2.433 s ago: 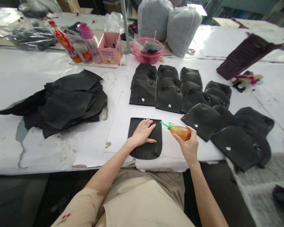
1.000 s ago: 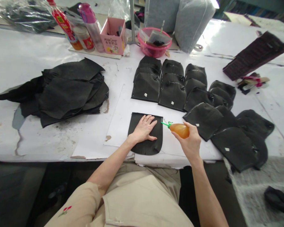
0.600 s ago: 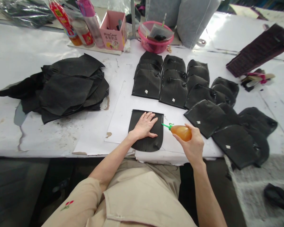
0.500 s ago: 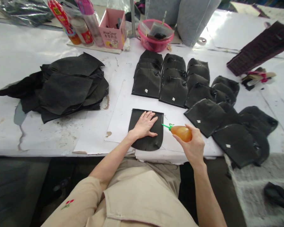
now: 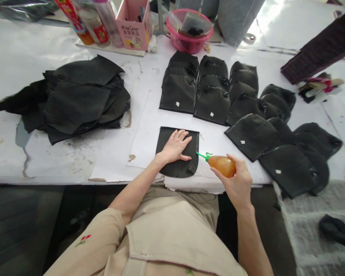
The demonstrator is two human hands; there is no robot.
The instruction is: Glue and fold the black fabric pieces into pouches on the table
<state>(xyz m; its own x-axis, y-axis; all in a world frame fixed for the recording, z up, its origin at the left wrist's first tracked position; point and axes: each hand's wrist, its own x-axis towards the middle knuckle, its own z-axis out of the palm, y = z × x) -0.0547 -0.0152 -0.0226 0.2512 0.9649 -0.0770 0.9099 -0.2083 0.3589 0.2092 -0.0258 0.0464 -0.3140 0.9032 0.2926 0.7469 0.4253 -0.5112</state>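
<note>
My left hand (image 5: 176, 146) lies flat with spread fingers on a black rounded piece (image 5: 175, 170) at the table's front edge. In my right hand (image 5: 239, 180) is a squeeze bottle (image 5: 222, 165) of amber liquid, held tilted between thumb and fingers. Its thin green nozzle touches or nearly touches the right edge of the black piece, where a narrow shiny strip shows. Beyond the piece, finished-looking black pieces (image 5: 179, 90) lie in overlapping rows, some with small white tags. A loose heap of black sheets (image 5: 77, 99) sits to the left.
At the back stand a pink box (image 5: 134, 28), bottles (image 5: 94, 27) and a pink basket (image 5: 186, 44). A dark, long ribbed object (image 5: 319, 48) leans in at the right, beside a small bundle of scraps (image 5: 319, 89). White paper covers the table (image 5: 112, 153).
The nozzle has moved slightly down along the right edge of the black piece, with my right hand. My left hand stays on the piece. The view has tilted a little.
</note>
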